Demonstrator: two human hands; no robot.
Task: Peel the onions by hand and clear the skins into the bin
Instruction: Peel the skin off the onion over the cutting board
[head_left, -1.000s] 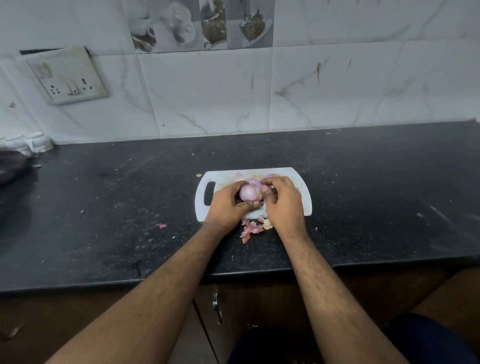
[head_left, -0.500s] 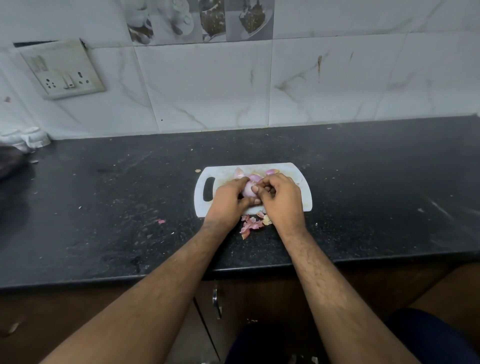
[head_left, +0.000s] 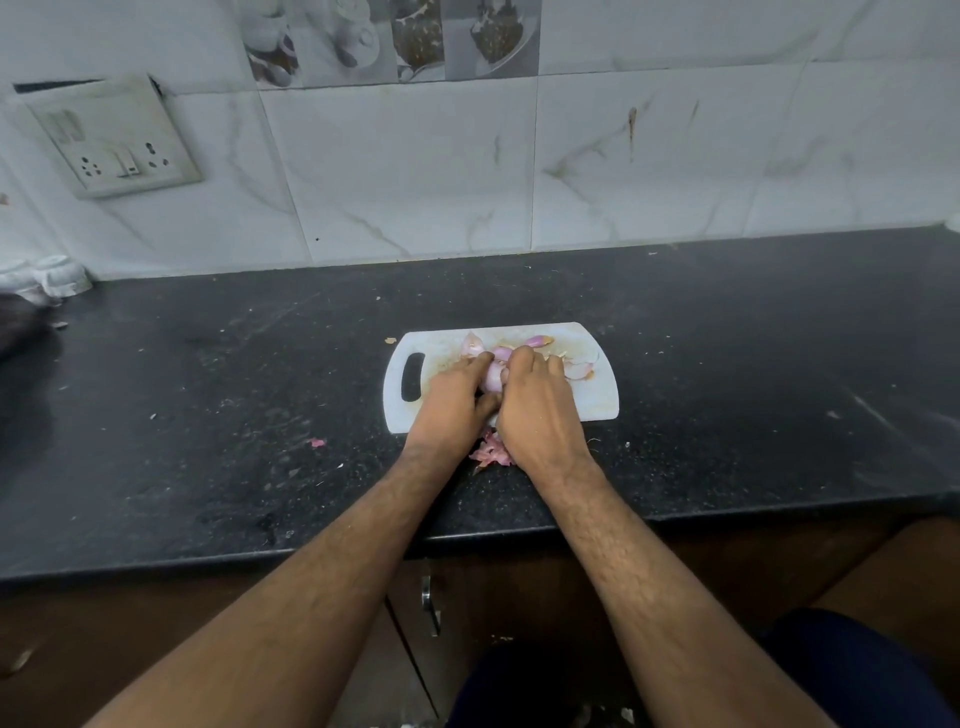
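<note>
A pale pink onion (head_left: 492, 378) sits between both hands over the white cutting board (head_left: 597, 400). My left hand (head_left: 454, 402) cups it from the left, and my right hand (head_left: 540, 408) grips it from the right with fingertips on top. Most of the onion is hidden by the fingers. Loose pink skins (head_left: 537, 341) lie on the far part of the board, and a small heap of skins (head_left: 489, 451) lies on the black counter (head_left: 208, 415) just below my hands. No bin is in view.
A single pink skin scrap (head_left: 317, 442) lies on the counter to the left. A switch and socket plate (head_left: 117, 140) hangs on the tiled wall. White items (head_left: 57, 273) stand at the far left. A cabinet handle (head_left: 430, 605) is below the counter edge.
Both hands have closed in tighter over the onion, hiding more of it. My right fingertips have moved onto its top. The onion stays over the board.
</note>
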